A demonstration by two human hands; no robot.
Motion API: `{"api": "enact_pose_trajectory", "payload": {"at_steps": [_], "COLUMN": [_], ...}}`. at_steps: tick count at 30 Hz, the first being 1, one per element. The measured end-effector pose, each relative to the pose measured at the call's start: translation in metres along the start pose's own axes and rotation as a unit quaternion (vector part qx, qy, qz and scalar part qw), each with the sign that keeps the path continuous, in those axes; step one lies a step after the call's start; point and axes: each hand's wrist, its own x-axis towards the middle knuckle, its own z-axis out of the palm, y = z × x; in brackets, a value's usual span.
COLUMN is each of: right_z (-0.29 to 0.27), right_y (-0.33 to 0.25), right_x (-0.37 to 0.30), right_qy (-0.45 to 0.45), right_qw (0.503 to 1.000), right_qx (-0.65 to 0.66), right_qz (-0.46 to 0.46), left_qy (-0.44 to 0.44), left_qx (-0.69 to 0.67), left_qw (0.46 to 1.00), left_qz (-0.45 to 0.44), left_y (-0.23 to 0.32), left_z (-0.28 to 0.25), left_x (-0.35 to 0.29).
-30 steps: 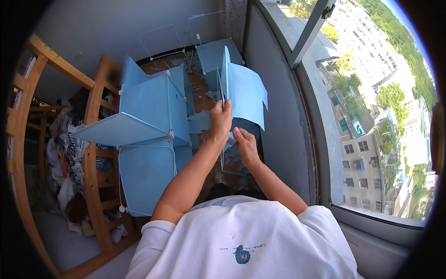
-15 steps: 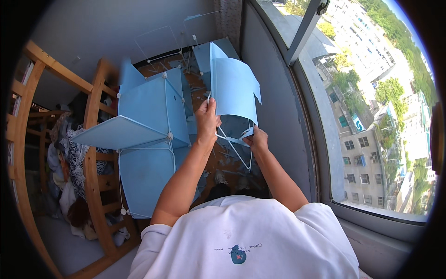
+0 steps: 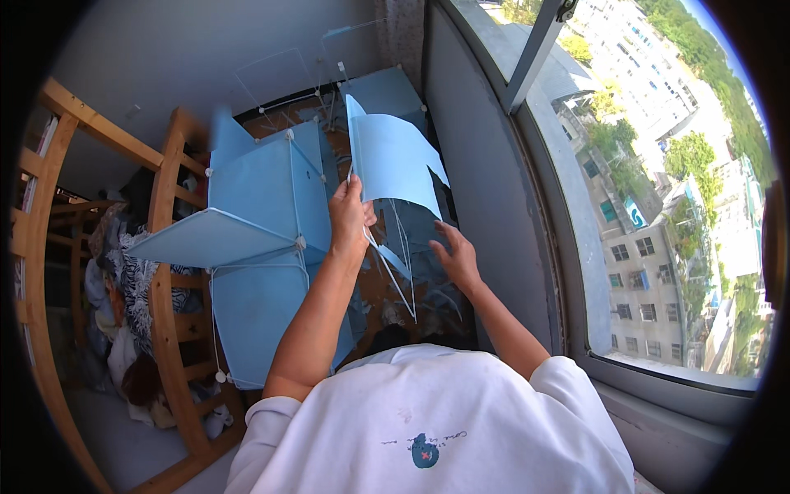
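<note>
My left hand (image 3: 349,216) grips the edge of a light blue plastic panel (image 3: 399,165), its fingers closed around the rim. The sheet curls upward and has a ragged, torn right edge. Below it, part of the panel's thin white wire frame (image 3: 401,295) is bare and points down toward the floor. A torn blue strip (image 3: 395,262) hangs across that frame. My right hand (image 3: 457,255) is just below the sheet's lower right corner, with fingers apart and nothing visible in them.
Left of my hands stands a blue panel cube rack (image 3: 259,177) with white connectors. Beyond it is a wooden ladder-like frame (image 3: 169,272) with piled clothes (image 3: 123,329). Torn blue scraps lie on the brown floor. A grey wall and a window (image 3: 658,247) are on the right.
My right hand has let go of the torn strip and opened. The strip now hangs against the wire frame. My left hand has moved the panel slightly left and down.
</note>
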Motion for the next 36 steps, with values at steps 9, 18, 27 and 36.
{"api": "enact_pose_trajectory", "payload": {"at_steps": [9, 18, 27, 36], "right_z": [0.016, -0.001, -0.007, 0.000], "right_y": [-0.088, -0.089, -0.091, -0.098], "right_x": [-0.001, 0.019, 0.021, 0.033], "right_qy": [0.008, 0.073, 0.035, 0.039], "right_qw": [0.989, 0.989, 0.993, 0.983], "right_qx": [0.031, 0.094, -0.015, -0.073], "right_qz": [-0.148, -0.089, -0.111, -0.165], "left_qy": [0.004, -0.122, -0.136, -0.071], "left_qx": [-0.060, -0.069, -0.010, 0.065], "left_qw": [0.998, 0.989, 0.986, 0.994], "left_qz": [-0.033, -0.037, -0.095, -0.050], "left_y": [0.000, -0.017, -0.027, -0.031], "left_z": [-0.001, -0.008, -0.022, -0.016], "left_x": [-0.001, -0.007, -0.004, -0.007]}}
